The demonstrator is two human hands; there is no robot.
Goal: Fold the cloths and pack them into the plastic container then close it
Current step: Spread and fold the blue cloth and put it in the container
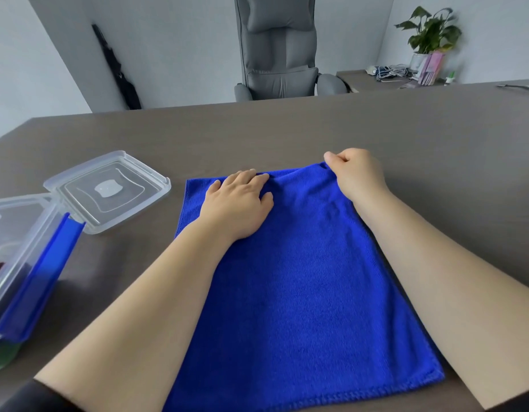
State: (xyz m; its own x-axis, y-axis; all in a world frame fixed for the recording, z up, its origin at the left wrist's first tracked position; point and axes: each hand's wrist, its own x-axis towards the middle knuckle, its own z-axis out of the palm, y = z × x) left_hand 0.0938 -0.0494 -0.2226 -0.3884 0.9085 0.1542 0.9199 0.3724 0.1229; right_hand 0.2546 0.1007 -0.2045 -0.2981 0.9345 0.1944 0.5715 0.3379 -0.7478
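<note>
A blue cloth [302,292] lies spread flat on the brown table in front of me. My left hand [238,203] rests palm down on its far left part, fingers straight. My right hand [357,173] pinches the far right corner of the cloth, lifting it slightly. The clear plastic container [22,248] with blue clips stands at the left edge, open, with something dark and something green dimly visible through its wall. Its clear lid [108,188] lies flat on the table just behind it.
The table [287,135] stretches bare behind the cloth. A grey office chair [279,49] stands beyond the far edge. A black umbrella [117,69] leans on the wall at left. A potted plant [429,34] and cables sit on a side desk at right.
</note>
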